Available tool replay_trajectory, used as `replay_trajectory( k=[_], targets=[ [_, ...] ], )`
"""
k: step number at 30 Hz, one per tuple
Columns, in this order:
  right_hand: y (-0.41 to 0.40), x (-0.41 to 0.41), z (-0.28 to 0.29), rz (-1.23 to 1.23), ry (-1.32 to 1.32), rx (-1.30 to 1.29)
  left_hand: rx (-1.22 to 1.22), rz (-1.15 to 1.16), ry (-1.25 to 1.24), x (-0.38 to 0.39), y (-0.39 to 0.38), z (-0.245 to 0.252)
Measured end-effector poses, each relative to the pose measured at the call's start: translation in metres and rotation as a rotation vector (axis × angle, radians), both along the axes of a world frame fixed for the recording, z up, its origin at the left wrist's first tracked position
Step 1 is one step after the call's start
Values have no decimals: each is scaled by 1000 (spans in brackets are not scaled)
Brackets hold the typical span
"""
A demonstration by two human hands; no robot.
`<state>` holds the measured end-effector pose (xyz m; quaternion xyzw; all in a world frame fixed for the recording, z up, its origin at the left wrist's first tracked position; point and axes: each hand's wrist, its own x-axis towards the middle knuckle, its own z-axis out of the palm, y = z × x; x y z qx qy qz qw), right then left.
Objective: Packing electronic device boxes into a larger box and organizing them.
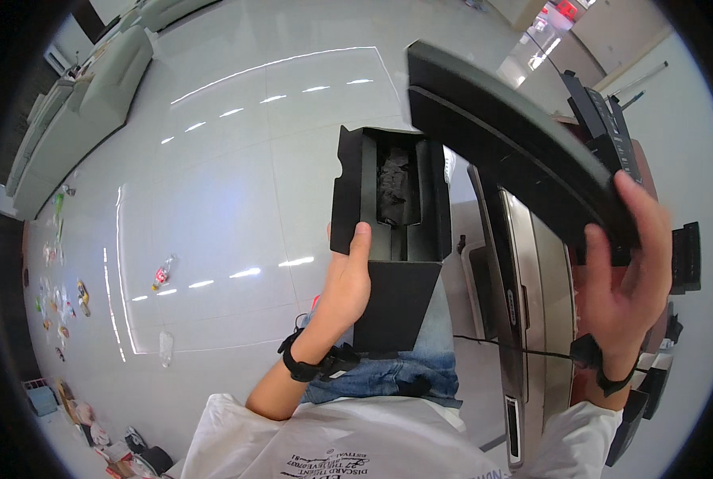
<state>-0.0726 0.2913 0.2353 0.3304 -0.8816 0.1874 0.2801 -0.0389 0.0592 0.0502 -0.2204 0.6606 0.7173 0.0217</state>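
Above my lap is an open black cardboard box (434, 197), its lid flap (398, 305) hanging down toward me. My left hand (350, 281) grips its left wall, thumb over the edge. An inner insert frames a slot with a dark, crumpled item (394, 185) inside; what it is cannot be made out. My right hand (632, 269) holds a long black box-like piece (506, 143) by its near end, raised to the right. Its far end overlaps the open box's upper right corner in the view. Both wrists wear black bands.
Close on my right stands a cabinet-like piece with metallic trim (518, 269), with black boxes (608, 126) on it. A black cable (512, 348) runs across it. Plastic bottles (161, 273) lie on the tiled floor (224, 179) to the left. A pale sofa (101, 96) stands farther off.
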Motion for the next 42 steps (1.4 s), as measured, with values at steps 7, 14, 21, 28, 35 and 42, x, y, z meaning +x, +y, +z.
replay_trajectory(
  k=[7,14,21,28,35,42],
  targets=[
    [-21,2,-12,253,132,174,9,-19,26,2,9,-6],
    [-37,9,-23,312,124,532,48,70,87,0,21,3],
    [-54,11,-48,350,100,616,-9,-14,192,1,21,-11],
    [-74,7,-72,282,-155,576,-319,-28,306,-2,26,-57],
    [-80,-6,-102,252,-119,521,-315,-66,311,6,30,-41],
    [-79,-5,-114,228,-244,488,-88,-52,253,8,28,-27]
  ],
)
